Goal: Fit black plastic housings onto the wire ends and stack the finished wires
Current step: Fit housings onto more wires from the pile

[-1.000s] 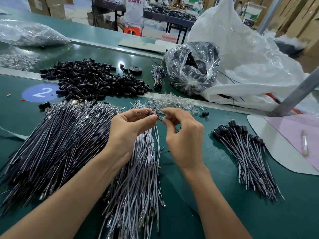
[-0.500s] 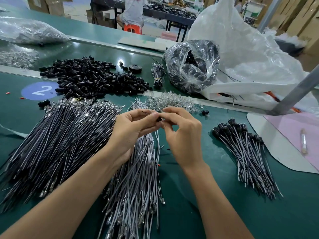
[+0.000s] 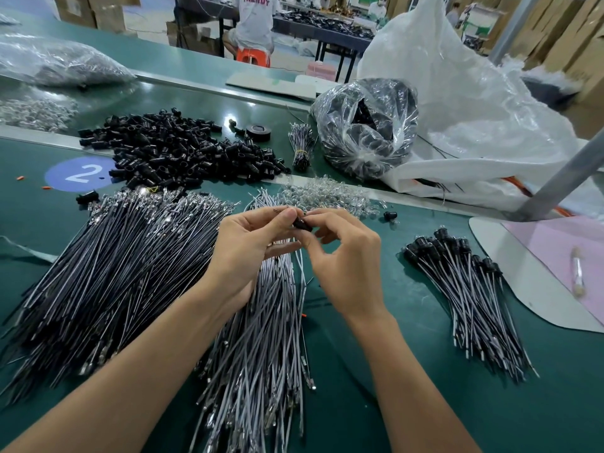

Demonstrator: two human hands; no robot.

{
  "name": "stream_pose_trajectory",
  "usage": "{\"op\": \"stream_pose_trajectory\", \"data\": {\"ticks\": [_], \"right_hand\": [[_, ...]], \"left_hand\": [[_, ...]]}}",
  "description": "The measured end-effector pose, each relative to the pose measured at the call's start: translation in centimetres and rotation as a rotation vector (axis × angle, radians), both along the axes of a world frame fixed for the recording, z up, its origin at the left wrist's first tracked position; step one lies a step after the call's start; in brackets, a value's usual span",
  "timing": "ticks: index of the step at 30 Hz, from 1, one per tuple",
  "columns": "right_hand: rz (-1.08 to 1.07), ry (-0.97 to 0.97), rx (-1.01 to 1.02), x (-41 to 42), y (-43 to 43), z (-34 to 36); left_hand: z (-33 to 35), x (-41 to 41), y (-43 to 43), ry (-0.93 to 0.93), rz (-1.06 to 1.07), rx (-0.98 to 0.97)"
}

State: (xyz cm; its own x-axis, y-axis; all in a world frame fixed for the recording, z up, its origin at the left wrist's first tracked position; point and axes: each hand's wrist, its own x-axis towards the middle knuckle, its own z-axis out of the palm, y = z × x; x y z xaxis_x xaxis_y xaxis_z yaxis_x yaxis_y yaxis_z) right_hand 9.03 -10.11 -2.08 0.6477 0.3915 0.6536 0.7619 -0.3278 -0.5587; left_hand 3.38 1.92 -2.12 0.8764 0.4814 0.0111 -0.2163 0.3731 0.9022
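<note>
Green bench top point(image 3: 425, 403) in a crowded workshop, cardboard boxes and other tables behind. At centre, left hand point(image 3: 248, 246) pinching a thin wire point(image 3: 302, 289) between thumb and forefinger, the other fingers lying loosely beneath. Right hand point(image 3: 346, 266) pinching a small black housing point(image 3: 301, 224) at thumb and fingertip, remaining fingers curled in. Housing touching the left fingertips, held up above a long heap of grey wires point(image 3: 261, 338). To the left, a bigger heap of dark wires point(image 3: 114, 276). Farther back, a loose mound of black housings point(image 3: 176, 152) beside a blue sticker point(image 3: 80, 173) marked 2. To the right, well apart from both hands, a stack of finished wires point(image 3: 470, 289), black caps pointing away. Behind that, a clear bag point(image 3: 366, 132) of black parts leaning against a large white sack point(image 3: 474, 109).
</note>
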Motion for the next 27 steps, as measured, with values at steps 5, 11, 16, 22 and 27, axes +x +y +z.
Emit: {"op": "stream_pose_trajectory", "data": {"ticks": [5, 11, 16, 22, 27], "right_hand": [[-0.094, 0.067, 0.005, 0.9, -0.9, 0.0], [-0.048, 0.251, 0.047, 1.7, -1.4, 0.4], [0.398, 0.86, 0.822, 2.1, -2.4, 2.0], [0.535, 1.048, 1.014, 2.4, -3.7, 2.8], [0.408, 0.959, 0.387, 1.2, -2.1, 2.1]], "left_hand": [[0.9, -0.4, 1.7, -0.017, 0.265, -0.153], [0.9, -0.6, 3.1, -0.025, 0.41, -0.221], [1.0, -0.7, 2.8, -0.061, 0.097, -0.237], [0.9, -0.6, 1.8, -0.036, -0.107, -0.13], [0.7, -0.1, 0.8, 0.014, -0.22, 0.175]]}}
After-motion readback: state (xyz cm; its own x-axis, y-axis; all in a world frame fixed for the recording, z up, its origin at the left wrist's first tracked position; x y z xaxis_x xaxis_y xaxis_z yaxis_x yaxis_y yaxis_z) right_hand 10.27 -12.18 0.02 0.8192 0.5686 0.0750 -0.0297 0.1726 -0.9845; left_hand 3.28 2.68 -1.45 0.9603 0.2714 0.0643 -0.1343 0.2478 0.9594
